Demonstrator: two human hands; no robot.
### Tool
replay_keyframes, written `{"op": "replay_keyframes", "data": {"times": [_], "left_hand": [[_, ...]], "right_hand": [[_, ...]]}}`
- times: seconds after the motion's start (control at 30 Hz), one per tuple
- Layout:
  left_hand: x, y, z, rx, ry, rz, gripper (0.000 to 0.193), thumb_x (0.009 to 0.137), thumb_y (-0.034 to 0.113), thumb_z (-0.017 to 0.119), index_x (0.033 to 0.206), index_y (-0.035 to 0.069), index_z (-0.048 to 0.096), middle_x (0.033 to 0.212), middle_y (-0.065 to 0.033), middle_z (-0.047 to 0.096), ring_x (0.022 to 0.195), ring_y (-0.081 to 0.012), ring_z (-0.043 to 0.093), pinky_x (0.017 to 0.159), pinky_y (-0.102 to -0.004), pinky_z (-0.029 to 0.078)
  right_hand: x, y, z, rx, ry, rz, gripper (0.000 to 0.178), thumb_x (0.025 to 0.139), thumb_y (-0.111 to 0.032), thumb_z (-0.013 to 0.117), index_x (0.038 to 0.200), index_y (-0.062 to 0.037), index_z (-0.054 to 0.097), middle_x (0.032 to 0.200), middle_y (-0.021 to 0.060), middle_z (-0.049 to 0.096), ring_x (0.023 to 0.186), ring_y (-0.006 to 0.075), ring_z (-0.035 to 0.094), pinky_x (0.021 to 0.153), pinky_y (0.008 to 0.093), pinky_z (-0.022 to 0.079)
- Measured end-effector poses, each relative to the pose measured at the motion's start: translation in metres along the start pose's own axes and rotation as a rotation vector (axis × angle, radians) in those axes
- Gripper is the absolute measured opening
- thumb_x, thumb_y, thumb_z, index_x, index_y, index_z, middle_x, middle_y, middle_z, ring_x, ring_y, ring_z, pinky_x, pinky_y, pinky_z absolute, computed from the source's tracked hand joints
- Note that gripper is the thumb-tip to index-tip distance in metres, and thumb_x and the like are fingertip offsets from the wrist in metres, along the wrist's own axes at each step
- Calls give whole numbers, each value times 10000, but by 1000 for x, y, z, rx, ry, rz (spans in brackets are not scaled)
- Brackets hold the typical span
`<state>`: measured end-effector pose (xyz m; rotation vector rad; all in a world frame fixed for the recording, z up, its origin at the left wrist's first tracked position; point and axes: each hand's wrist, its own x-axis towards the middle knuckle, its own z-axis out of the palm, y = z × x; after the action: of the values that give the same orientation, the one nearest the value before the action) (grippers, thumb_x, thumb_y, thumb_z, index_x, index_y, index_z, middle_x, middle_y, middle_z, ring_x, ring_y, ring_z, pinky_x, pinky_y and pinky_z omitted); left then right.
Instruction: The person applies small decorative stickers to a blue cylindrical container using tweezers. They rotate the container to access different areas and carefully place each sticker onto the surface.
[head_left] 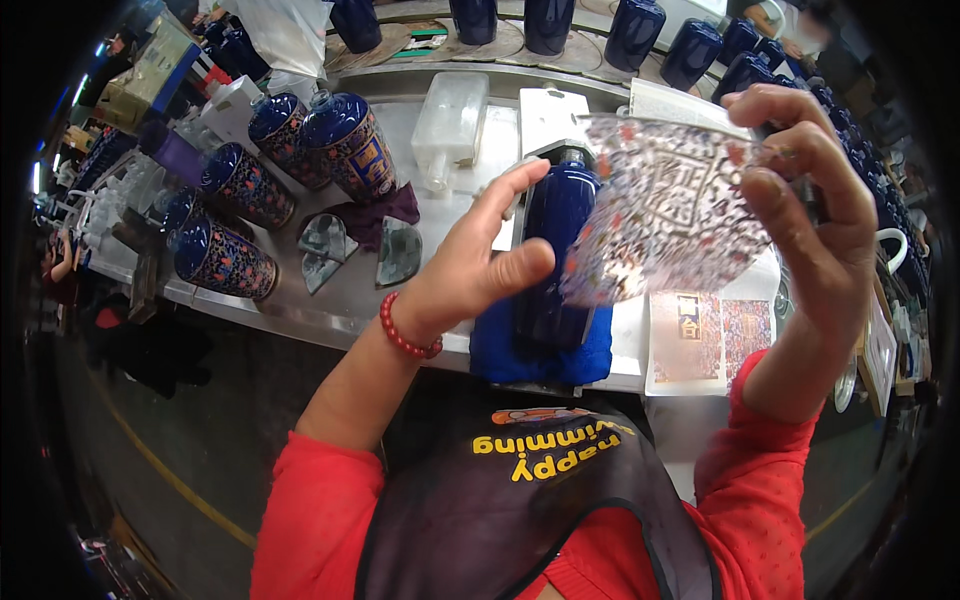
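A thin, floral-patterned decal sheet (672, 215) hangs from my right hand (815, 200), pinched at its right edge between thumb and fingers. It is slightly smeared by motion and covers part of a plain dark blue bottle (552, 245). That bottle lies on a blue cloth (490, 350) at the bench's near edge. My left hand (478, 255), with a red bead bracelet, is beside the bottle's left side, thumb and fingers apart. Whether it touches the bottle I cannot tell. Printed decal sheets (688, 345) lie on paper under my right forearm.
Decorated blue bottles (345, 150) stand at the left, by a purple cloth (398, 205) and dark curved pieces (326, 245). A clear bottle-shaped block (452, 120) lies further back. Plain blue bottles (548, 25) line the conveyor (400, 68) at the far side.
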<state>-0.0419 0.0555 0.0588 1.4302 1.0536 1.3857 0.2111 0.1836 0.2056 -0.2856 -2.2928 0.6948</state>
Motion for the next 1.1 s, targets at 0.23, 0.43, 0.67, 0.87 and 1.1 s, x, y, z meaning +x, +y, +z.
{"op": "replay_keyframes", "data": {"times": [0.23,0.43,0.67,0.87,1.1], "left_hand": [[8,-15,15,-303,234,-192,380,997,342,677,1176,11,620,1004,3,631,927,-41,548,839,-215,452],[20,-46,4,-239,296,-191,167,1022,170,643,1077,15,673,1002,-4,675,939,-76,594,885,-247,470],[30,-59,3,-159,355,-170,185,999,184,664,994,0,685,920,-1,677,851,-62,583,784,-243,482],[33,-69,-1,-160,386,-211,204,992,202,667,1016,-1,673,973,-41,687,896,-100,590,815,-276,485],[1,-55,1,457,329,194,564,981,426,655,1401,52,607,1466,-232,492,1369,-375,399,1175,-449,254]], "right_hand": [[-39,59,87,172,75,352,175,962,-124,724,897,-26,594,1143,70,613,997,109,560,850,247,468],[-57,94,113,116,87,422,253,968,-183,734,857,-24,572,1079,47,592,959,104,542,827,246,466],[-61,107,117,217,116,528,170,914,-122,750,857,-13,632,1017,79,638,912,177,601,821,292,483],[-63,114,118,495,90,692,96,955,-67,685,950,9,626,1132,59,584,916,105,591,750,221,485],[-72,85,124,-228,159,224,483,876,-68,762,1344,-47,643,1340,174,523,1135,301,572,972,395,505]]}}
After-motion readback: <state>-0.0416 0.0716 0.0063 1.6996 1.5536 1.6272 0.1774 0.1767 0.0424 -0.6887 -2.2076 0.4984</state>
